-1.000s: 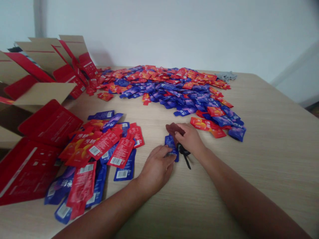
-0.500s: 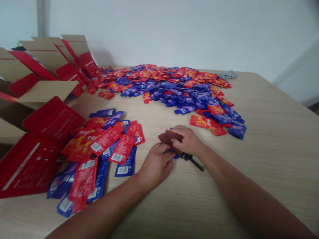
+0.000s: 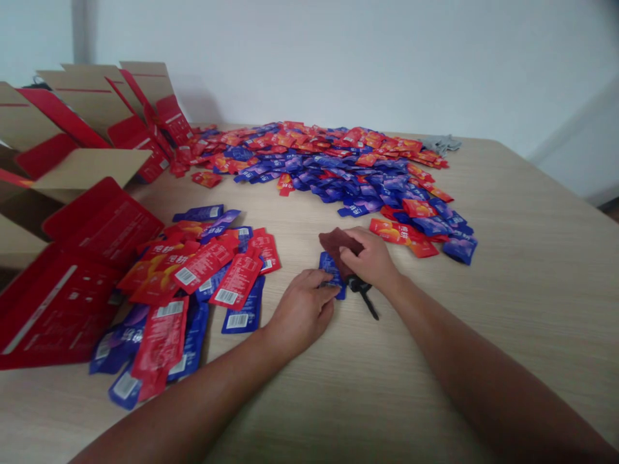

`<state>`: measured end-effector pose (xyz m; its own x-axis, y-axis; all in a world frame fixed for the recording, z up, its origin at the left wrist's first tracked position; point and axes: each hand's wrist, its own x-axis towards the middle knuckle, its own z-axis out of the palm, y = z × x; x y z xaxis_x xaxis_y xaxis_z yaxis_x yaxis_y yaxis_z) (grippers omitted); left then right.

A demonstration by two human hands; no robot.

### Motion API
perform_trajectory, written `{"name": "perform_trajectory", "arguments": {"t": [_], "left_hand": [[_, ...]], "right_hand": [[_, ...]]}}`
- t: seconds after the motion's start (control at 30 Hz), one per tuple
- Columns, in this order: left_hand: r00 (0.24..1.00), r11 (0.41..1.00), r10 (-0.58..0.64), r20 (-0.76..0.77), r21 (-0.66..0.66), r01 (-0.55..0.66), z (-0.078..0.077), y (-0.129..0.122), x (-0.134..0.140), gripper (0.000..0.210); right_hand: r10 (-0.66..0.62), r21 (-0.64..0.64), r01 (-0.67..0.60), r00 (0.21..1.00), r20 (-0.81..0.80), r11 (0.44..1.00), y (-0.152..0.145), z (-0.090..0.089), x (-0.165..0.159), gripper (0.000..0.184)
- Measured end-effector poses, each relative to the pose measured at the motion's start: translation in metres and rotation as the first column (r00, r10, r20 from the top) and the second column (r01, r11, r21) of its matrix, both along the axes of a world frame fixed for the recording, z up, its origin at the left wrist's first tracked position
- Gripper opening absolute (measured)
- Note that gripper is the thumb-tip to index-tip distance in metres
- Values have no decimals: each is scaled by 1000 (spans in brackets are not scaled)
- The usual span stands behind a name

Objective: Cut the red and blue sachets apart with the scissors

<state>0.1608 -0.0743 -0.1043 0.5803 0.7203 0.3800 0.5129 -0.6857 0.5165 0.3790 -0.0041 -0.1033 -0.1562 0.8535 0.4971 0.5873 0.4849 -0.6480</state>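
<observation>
In front of me a blue sachet (image 3: 326,261) lies flat on the wooden table (image 3: 309,412). My left hand (image 3: 304,310) holds it down, fingers pressed on its left side and lower part. A folded brown cloth (image 3: 334,243) is pinched in my right hand (image 3: 371,259), just above the sachet's right side. Out from under that hand sticks a black, thin-ended tool (image 3: 370,303); its kind I cannot make out. To the left lies a loose heap of red and blue sachets (image 3: 239,280), several with their barcodes up.
Open red cardboard boxes (image 3: 53,316) stand along the left side, flaps raised. A long pile of red and blue sachets (image 3: 333,171) curves across the back to the right. Some grey cloth (image 3: 441,144) lies at the far right, near the white wall (image 3: 348,58).
My right hand and the cloth have moved up slightly, away from my left hand, baring more of the blue sachet. The black tool has swung to a steeper angle.
</observation>
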Motion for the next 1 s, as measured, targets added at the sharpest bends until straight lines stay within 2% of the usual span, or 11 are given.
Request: {"name": "perform_trajectory", "arguments": {"t": [0.1,0.17,0.27,0.33,0.5,0.57,0.67,0.83,0.9,1.0], "left_hand": [[1000,1000,6,-26,-9,-6,1,0,1,27],[999,1000,15,-35,-5,-15,1,0,1,25],[999,1000,13,-37,3,-13,1,0,1,26],[1000,1000,7,-30,7,-7,1,0,1,28],[1000,999,13,-3,31,-12,0,1,-1,27],[1000,999,16,1,36,-16,-1,1,-1,27],[1000,1000,15,9,23,-15,-2,1,-2,28],[1000,1000,18,7,-13,-18,-1,1,-2,26],[1000,1000,20,6,-23,-20,-1,1,-1,26],[1000,1000,18,22,-25,-17,-1,2,-1,28]], "right_hand": [[203,-3,-203,979,30,979,-8,6,-1,30],[255,-11,-255,964,78,967,-10,7,-3,31],[239,-32,-237,964,116,971,-9,7,-5,34],[188,-50,-183,974,130,982,-5,6,-6,32],[-91,-100,101,991,94,990,6,-4,-2,27],[-129,-92,136,989,73,987,7,-6,-1,29],[-62,-60,66,996,57,996,3,-3,1,27],[238,-75,-233,969,64,970,-8,8,-2,32],[257,-82,-251,964,66,964,-9,9,-3,34],[159,-101,-151,984,85,983,-6,6,-5,31]]}}
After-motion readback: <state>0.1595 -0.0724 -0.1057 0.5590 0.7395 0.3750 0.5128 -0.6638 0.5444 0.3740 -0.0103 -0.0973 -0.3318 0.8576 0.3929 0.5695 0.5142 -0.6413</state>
